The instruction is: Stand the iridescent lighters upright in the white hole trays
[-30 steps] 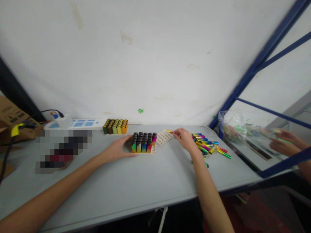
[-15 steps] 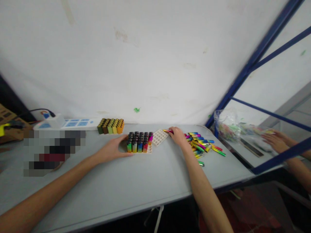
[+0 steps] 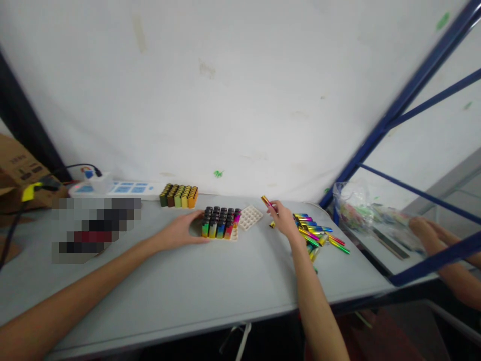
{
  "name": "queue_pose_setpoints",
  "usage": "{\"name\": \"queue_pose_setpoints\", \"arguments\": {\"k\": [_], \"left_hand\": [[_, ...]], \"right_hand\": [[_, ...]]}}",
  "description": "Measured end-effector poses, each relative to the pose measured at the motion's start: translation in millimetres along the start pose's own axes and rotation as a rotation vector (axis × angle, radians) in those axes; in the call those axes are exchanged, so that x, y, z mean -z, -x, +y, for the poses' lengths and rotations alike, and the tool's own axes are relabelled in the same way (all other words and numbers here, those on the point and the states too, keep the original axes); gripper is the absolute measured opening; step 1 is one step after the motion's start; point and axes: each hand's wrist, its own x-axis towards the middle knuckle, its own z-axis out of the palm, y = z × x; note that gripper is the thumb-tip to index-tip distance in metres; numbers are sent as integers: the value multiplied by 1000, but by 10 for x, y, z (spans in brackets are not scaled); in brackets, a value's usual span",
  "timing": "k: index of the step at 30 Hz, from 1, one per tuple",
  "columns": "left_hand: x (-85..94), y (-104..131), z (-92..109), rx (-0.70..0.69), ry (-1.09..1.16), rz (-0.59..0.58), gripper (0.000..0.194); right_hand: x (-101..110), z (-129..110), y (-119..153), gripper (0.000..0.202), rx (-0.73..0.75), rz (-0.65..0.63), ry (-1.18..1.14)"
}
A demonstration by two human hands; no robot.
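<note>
The tray of lighters (image 3: pixel 221 223) sits mid-surface on my feed, its lighters upright with black tops, white cells showing at its near right corner. Closest to me, a pale bar (image 3: pixel 243 341) shows below the front edge of the grey surface (image 3: pixel 210 291). My left forearm (image 3: pixel 86 296) slants in low from the lower left; my right forearm (image 3: pixel 319 301) rises more steeply from the bottom edge.

I have the left grip (image 3: pixel 178 231) wrapped in a wide C about the tray's left end, grasping it with the thumb on the near side and the fingers at the far corner. My right grip (image 3: pixel 283 219) is bent inward at the wrist, pinching a shiny gold-and-magenta piece (image 3: pixel 267 202) that tilts up to the left. Just beside the lighters lies a white grid tray (image 3: pixel 250 217), and right of my wrist spreads a pile of metallic pieces (image 3: pixel 319 234).

Farther back I see a second block of lighters (image 3: pixel 179 195) next to a white power strip (image 3: pixel 128 189). A cardboard box (image 3: pixel 17 165) stands at far left. Behind everything rises the scuffed white wall (image 3: pixel 244 100). Beyond the blue frame (image 3: pixel 370 139) are a clear plastic bag (image 3: pixel 351 206) and another person's blurred hands (image 3: pixel 426 234).
</note>
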Motion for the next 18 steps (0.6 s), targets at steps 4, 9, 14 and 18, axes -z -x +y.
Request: {"name": "queue_pose_setpoints", "arguments": {"k": [4,9,14,18], "left_hand": [[-11,-15,-2,35,10,12,89],[-12,-21,0,30,18,11,88],[-5,-21,1,29,2,14,89],[-6,-20,3,15,22,24,88]], "right_hand": [[58,-230,66,39,98,-6,-322],[56,-456,92,40,155,-6,-508],[-25,-534,90,42,171,-26,-548],[-54,-594,104,41,237,-36,-486]]}}
